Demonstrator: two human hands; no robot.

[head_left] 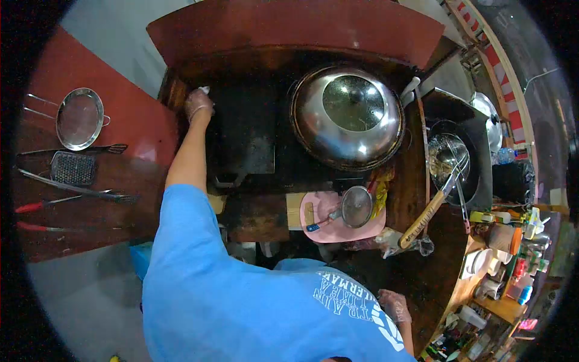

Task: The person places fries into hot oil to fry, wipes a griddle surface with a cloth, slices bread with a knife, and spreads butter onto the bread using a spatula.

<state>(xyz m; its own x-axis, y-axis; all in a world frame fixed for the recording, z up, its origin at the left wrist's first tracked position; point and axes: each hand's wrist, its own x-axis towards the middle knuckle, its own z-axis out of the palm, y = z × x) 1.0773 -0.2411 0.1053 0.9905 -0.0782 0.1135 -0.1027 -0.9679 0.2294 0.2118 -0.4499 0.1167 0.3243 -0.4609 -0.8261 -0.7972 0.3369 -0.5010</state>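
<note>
My left hand [199, 105], in a clear plastic glove, reaches to the back left corner of the dark wooden counter. Its fingers are closed on a small white wad, perhaps tissue or cloth, only a bit of which shows [205, 90]. Just right of that hand lies a flat black griddle plate [244, 130]. Further right, a wok is covered by a domed steel lid [313, 130] with a glass window. My right hand [395, 306], also gloved, is low beside my body near the counter's right part; its fingers are too unclear to make out.
On the left stand a round strainer [80, 119], a small grater [73, 168] and several tongs [78, 187]. A pink board [338, 234] carries a small sieve [357, 206]. At right, a wooden-handled skimmer [431, 214] rests over a black pan [449, 190]. Bottles and jars [505, 238] crowd the far right.
</note>
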